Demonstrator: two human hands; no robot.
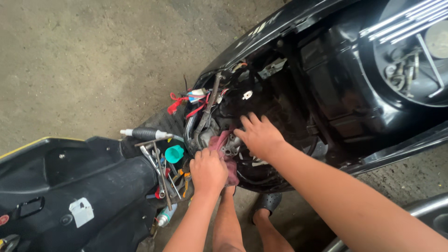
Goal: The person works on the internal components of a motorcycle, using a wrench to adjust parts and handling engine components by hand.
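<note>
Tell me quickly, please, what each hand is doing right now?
Left hand: closed on the pink rag.
Right hand: open, fingers spread, resting on the metal engine part inside the scooter.

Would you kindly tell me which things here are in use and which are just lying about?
In use:
left hand on pink rag
right hand at the metal engine part

Lying about:
teal cap
T-handle wrench
spray can
black panel

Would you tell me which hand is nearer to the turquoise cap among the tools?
Left. The left hand lies just right of the turquoise cap; the right hand is farther right, inside the scooter.
</note>
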